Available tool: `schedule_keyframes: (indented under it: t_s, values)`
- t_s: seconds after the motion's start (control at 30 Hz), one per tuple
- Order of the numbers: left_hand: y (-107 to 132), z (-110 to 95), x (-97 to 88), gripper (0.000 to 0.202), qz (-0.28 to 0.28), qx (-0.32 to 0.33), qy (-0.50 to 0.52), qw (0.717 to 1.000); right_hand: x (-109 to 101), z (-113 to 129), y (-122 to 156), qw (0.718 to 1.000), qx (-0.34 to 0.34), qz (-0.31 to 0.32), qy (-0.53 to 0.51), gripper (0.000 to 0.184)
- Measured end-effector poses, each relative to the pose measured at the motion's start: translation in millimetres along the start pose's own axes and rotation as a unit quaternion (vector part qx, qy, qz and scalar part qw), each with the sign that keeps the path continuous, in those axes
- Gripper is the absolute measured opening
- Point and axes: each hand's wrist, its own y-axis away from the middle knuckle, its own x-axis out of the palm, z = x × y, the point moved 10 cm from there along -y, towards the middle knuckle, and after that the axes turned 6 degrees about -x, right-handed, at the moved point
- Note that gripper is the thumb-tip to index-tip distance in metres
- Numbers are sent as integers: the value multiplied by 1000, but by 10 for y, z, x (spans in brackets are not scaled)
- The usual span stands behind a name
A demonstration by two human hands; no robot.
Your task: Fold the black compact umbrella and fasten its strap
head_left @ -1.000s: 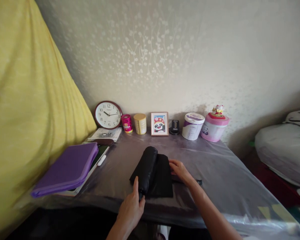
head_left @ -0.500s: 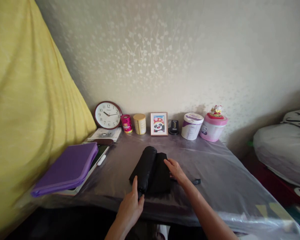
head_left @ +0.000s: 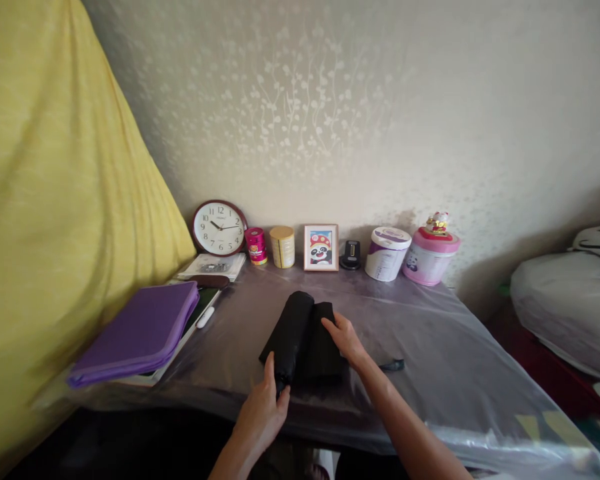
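Observation:
A black folding umbrella (head_left: pixel 291 333) lies partly rolled on the table, its near end toward me. My left hand (head_left: pixel 265 400) grips that near end, thumb on one side and fingers on the other. To the right of the roll spreads a loose flap of the umbrella's black fabric (head_left: pixel 323 353). My right hand (head_left: pixel 344 337) pinches the flap's right edge, thumb on top and fingers underneath, hidden by the cloth. A dark strap (head_left: pixel 393 365) sticks out on the table beyond my right wrist.
A clear sheet covers the table (head_left: pixel 430 360). On the left lie a purple zip folder (head_left: pixel 135 330) and a white marker (head_left: pixel 205 317). Along the wall stand a clock (head_left: pixel 220 228), tins, a picture frame (head_left: pixel 321 247), a white tub (head_left: pixel 387 255) and a pink tub (head_left: pixel 429 259).
My right hand has moved slightly left and further over the fabric flap. The left hand keeps its hold on the near end. The whole view has shifted a little.

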Motion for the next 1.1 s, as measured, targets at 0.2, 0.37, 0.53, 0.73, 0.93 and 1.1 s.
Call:
schedule_keyframes:
  t_s: [0.2, 0.37, 0.53, 0.73, 0.93, 1.1]
  values:
    - [-30, 8, -13, 63, 4, -1, 28, 1000, 146, 327, -158, 1000, -13, -5, -3, 18]
    - [-43, 7, -23, 63, 10, -14, 28, 999, 401, 538, -273, 998, -7, 15, 60, 23]
    - [-39, -15, -50, 63, 25, -16, 29, 999, 699, 608, -337, 990, -11, 65, 122, 34]
    - [-52, 30, -54, 63, 25, -30, 13, 999, 916, 698, -343, 980, -40, 110, 159, 34]
    - [-36, 83, -18, 62, -9, -25, -3, 1000, 978, 866, -265, 966, -88, 139, 201, 37]
    - [60, 30, -118, 65, -71, 9, 22, 997, 1009, 941, -158, 956, -130, 146, 217, 32]
